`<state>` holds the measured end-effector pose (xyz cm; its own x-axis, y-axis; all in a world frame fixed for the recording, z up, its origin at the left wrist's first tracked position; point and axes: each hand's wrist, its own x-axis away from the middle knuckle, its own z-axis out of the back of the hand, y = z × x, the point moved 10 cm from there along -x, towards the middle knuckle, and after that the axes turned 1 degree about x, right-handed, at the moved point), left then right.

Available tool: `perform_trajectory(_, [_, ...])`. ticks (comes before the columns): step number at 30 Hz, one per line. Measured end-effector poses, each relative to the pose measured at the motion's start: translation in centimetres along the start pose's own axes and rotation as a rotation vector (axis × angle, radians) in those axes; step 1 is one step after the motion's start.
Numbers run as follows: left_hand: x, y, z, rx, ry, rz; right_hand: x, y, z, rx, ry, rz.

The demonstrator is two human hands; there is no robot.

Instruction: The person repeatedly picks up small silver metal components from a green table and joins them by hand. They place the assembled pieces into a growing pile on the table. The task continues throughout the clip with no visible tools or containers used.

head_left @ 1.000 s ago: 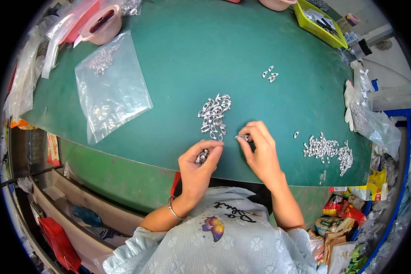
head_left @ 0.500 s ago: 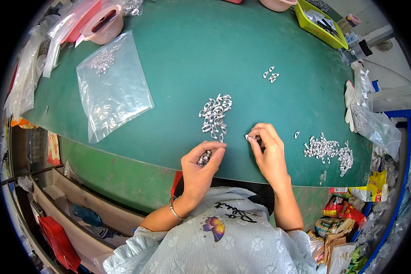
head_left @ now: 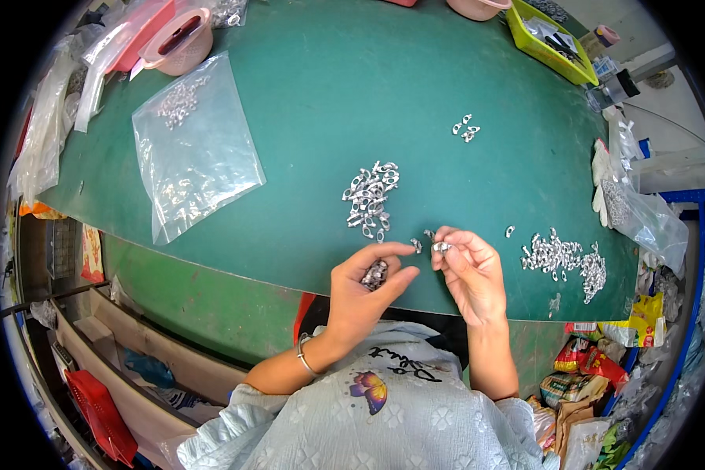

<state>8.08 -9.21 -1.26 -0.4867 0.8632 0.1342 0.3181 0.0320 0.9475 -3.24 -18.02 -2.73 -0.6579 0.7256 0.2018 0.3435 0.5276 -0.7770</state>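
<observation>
Left hand [head_left: 356, 301] nearer right hand [head_left: 478, 280], clasp [head_left: 417, 246] between

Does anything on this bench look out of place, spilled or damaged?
Nothing looks plainly damaged. One minor oddity: a single metal clasp lies alone, just up and left of the loose heap of clasps near the table's right edge, like a stray.

The green table [head_left: 313, 94] carries a clear bag [head_left: 200, 157], a central clasp pile [head_left: 370, 197] and a right-hand pile [head_left: 552, 252].
</observation>
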Motion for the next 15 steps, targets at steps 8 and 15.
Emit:
perform_trajectory(8, [-0.3, 1.7, -1.5, -0.138, -0.125, -0.131, 1.1, -0.9, -2.2, 0.097, -0.092, 0.074])
perform_trajectory(15, [0.1, 2.5, -1.7, -0.166, -0.161, -0.174, 1.7, -2.8, -3.2, 0.244, -0.107, 0.234])
